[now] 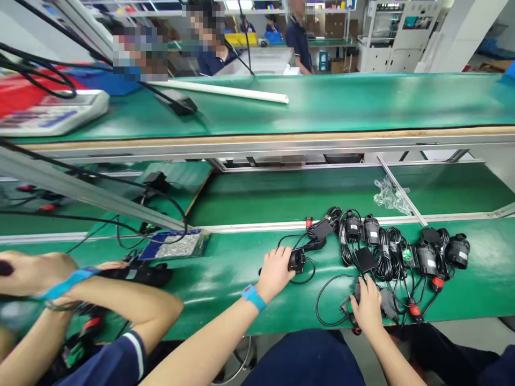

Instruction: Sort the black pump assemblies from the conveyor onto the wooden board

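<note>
While the person's left hand (277, 271) curls over a black pump (296, 261), fingers closed around its body, the right hand (368, 305) lies lower over a dark part (346, 307) with a green patch, fingers bent down onto it; whether it grips or merely rests, I cannot tell from where I stand. The pump's visible end points toward the right hand's side, its long axis running roughly crosswise, left to right. The left hand is clearly the nearer to it; the dark part lies right of the left hand and closer to the person's body, under the right hand. A loose loop of cable (317, 303) occupies the space between the hands. Just beyond the right fingertips sits a square black piece (365, 259); coiled cords (386, 257) and further pumps (426, 257) lie beyond and to the right, crowding that side. A red-collared connector (414, 308) is right of the right hand. Left of the left hand, and somewhat beyond, is a tray of small metal pieces (177, 244), with a co-worker's forearm (132, 289) nearer the body.
</note>
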The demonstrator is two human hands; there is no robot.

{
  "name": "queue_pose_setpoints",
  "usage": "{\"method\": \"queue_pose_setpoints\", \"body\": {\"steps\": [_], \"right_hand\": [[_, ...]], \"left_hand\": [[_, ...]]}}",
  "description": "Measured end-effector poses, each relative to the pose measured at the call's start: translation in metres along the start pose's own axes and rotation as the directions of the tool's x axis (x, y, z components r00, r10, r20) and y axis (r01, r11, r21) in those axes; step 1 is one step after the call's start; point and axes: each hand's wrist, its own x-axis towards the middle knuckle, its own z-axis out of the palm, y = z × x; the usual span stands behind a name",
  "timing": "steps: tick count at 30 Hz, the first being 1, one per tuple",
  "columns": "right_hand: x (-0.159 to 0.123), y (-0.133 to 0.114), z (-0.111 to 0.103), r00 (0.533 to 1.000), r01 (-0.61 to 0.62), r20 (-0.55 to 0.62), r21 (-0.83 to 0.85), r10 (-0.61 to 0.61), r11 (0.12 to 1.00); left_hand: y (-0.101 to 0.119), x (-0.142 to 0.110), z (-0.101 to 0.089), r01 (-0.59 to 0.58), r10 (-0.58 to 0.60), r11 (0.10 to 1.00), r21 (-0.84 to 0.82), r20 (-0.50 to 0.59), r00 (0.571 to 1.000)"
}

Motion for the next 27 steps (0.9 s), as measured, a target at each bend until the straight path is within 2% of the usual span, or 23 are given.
{"method": "queue_pose_setpoints", "body": {"steps": [4,7,10,13,14,16,19,23,27], "right_hand": [[0.007,-0.002,-0.002,1.0,0.011,-0.018,-0.017,-0.011,1.0],[0.016,-0.007,-0.007,0.994,0.026,-0.101,-0.009,-0.026,1.0],[0.038,-0.021,-0.01,0.986,0.113,-0.139,0.129,-0.095,0.985],[0.079,-0.05,0.0,0.98,0.199,-0.088,0.353,-0.179,0.914],[0.095,-0.063,0.007,0.983,0.181,-0.037,0.411,-0.182,0.894],[0.128,-0.093,0.024,0.983,0.026,0.147,0.467,-0.106,0.884],[0.168,-0.144,0.053,0.915,-0.22,0.403,0.416,0.038,0.882],[0.187,-0.198,0.085,0.869,-0.272,0.489,0.346,0.075,0.898],[0.185,-0.222,0.104,0.849,-0.339,0.502,0.272,0.168,0.901]], "left_hand": [[-0.016,-0.026,-0.028,0.041,-0.045,0.998,-0.042,-0.087,0.995],[-0.025,-0.049,-0.04,0.076,-0.084,0.994,-0.077,-0.11,0.99],[-0.032,-0.075,-0.046,0.108,-0.125,0.985,-0.134,-0.125,0.984],[-0.037,-0.098,-0.052,0.109,-0.141,0.971,-0.213,-0.139,0.98],[-0.038,-0.105,-0.054,0.107,-0.143,0.965,-0.238,-0.137,0.98],[-0.038,-0.117,-0.06,0.105,-0.144,0.956,-0.274,-0.125,0.982],[-0.032,-0.133,-0.065,0.112,-0.15,0.945,-0.306,-0.102,0.983],[-0.019,-0.148,-0.062,0.13,-0.17,0.919,-0.371,-0.078,0.982],[-0.013,-0.159,-0.048,0.184,-0.24,0.864,-0.468,-0.064,0.969]]}}
